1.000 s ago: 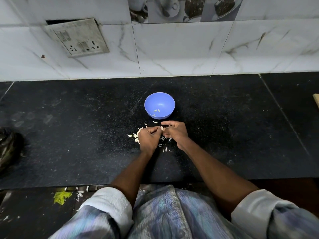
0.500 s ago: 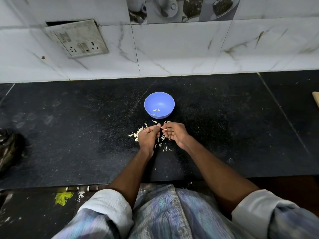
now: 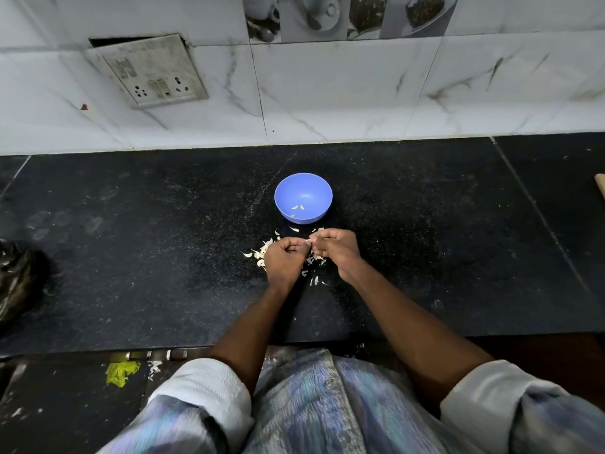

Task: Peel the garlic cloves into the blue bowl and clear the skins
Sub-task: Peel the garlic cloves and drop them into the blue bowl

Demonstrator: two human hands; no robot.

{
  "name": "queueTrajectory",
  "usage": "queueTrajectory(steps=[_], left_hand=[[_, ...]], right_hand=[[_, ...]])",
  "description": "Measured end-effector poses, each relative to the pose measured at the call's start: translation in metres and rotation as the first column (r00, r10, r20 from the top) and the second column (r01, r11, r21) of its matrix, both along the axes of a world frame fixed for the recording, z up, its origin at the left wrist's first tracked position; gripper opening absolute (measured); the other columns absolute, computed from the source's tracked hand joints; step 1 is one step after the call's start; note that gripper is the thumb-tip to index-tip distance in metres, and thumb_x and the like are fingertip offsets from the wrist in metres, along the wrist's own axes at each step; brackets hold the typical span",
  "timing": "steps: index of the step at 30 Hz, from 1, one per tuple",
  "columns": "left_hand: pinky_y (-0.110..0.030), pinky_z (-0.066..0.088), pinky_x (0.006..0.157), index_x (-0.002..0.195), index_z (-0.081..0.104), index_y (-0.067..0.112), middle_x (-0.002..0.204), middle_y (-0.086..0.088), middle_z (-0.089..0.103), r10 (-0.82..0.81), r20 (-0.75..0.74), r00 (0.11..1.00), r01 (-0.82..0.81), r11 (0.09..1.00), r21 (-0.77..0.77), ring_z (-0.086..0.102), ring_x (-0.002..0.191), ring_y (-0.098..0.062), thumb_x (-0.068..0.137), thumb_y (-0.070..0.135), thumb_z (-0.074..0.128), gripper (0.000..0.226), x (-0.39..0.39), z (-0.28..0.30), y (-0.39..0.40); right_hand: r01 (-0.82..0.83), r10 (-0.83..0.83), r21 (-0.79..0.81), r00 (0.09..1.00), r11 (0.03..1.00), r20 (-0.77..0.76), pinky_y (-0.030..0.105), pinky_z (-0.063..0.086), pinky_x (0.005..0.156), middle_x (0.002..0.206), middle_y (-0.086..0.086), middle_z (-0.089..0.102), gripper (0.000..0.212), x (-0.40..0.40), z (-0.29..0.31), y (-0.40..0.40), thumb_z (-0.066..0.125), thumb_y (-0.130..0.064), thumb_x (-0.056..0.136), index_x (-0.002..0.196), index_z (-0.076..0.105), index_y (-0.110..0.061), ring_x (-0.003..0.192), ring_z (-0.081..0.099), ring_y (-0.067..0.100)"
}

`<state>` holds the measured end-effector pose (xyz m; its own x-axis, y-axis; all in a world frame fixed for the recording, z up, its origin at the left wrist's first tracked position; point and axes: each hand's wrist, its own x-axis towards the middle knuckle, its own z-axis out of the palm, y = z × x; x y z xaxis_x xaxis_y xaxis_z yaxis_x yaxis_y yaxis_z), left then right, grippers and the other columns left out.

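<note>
Pinching a small pale garlic clove between them, the left hand and right hand meet fingertip to fingertip just above the black counter, both with fingers curled in tight around the piece. Loose skins lie scattered on the counter under and beside the hands, mostly to the left. Just beyond the knuckles, apart from them, stands the blue bowl, with a few pale cloves at its bottom.
</note>
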<state>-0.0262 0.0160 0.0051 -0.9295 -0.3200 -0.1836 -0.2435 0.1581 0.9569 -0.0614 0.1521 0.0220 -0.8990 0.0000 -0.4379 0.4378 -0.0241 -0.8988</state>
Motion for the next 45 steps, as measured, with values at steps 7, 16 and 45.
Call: queueTrajectory(steps=[7,16,45], left_hand=[[-0.010,0.048,0.064,0.087,0.083,0.020,0.077,0.011,0.077,0.067,-0.065,0.996,-0.078,0.980,-0.181,0.070,0.069,0.002,0.091,0.022,0.077,0.007,0.003,0.007,-0.005],[-0.024,0.056,0.071,0.083,0.084,0.028,0.078,0.018,0.076,0.054,-0.060,0.997,-0.068,0.963,-0.261,0.070,0.072,0.001,0.086,0.024,0.080,0.006,0.005,0.015,-0.011],[-0.043,0.064,0.074,0.082,0.085,0.019,0.071,0.001,0.078,-0.024,0.014,1.000,0.024,1.000,-0.020,0.072,0.065,-0.013,0.089,0.021,0.081,0.008,-0.003,0.022,-0.004]], right_hand=[[-0.083,0.086,0.062,0.995,0.995,-0.044,0.034,0.062,0.083,0.094,0.009,0.080,0.011,0.000,0.003,-0.006,0.074,-0.014,0.093,0.099,0.078,-0.006,0.087,0.076,0.018],[-0.031,0.036,0.050,0.995,0.998,-0.089,0.030,0.062,0.074,0.089,0.019,0.078,0.013,-0.005,0.000,-0.010,0.075,-0.010,0.093,0.100,0.075,0.000,0.076,0.074,0.020],[-0.117,0.117,0.000,0.987,0.993,-0.107,0.025,0.060,0.074,0.089,0.013,0.075,0.010,-0.011,-0.001,0.000,0.067,0.003,0.096,0.102,0.075,0.001,0.078,0.072,0.014]])
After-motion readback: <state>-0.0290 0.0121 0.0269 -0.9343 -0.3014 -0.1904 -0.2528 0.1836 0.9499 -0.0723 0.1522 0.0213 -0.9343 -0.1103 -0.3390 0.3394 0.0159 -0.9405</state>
